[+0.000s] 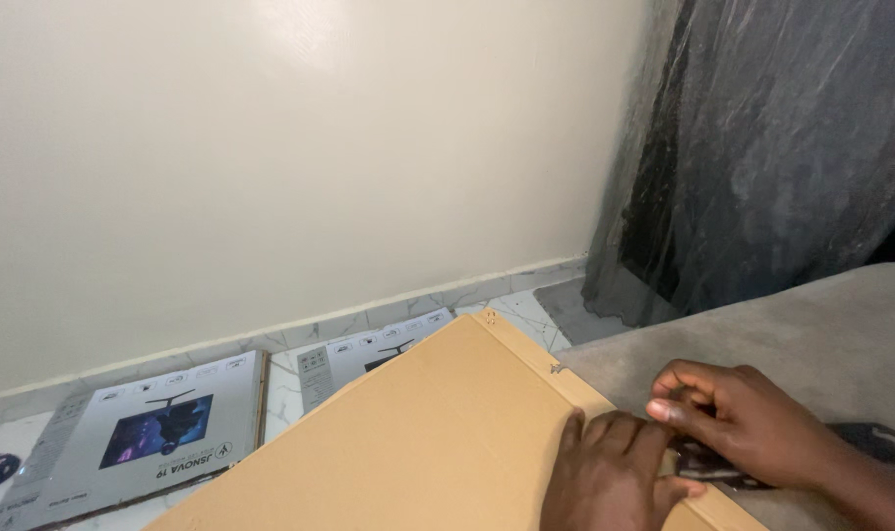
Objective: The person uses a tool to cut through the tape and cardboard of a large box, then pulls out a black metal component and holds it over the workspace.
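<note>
On the brown cardboard panel, which lies flat and tilted across the lower frame, the left hand presses palm down near its right edge. Just beside that edge, the right hand is curled shut, pinching a dark strip. Beyond the panel's far corner, two printed monitor boxes lie on the tiled floor.

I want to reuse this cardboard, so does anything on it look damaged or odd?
Only small things. The cardboard panel has metal staples left along its far edge, and its end juts off the grey surface over the floor. The left hand presses it flat; the right hand pinches at its edge. No tears or dents are visible.
</note>
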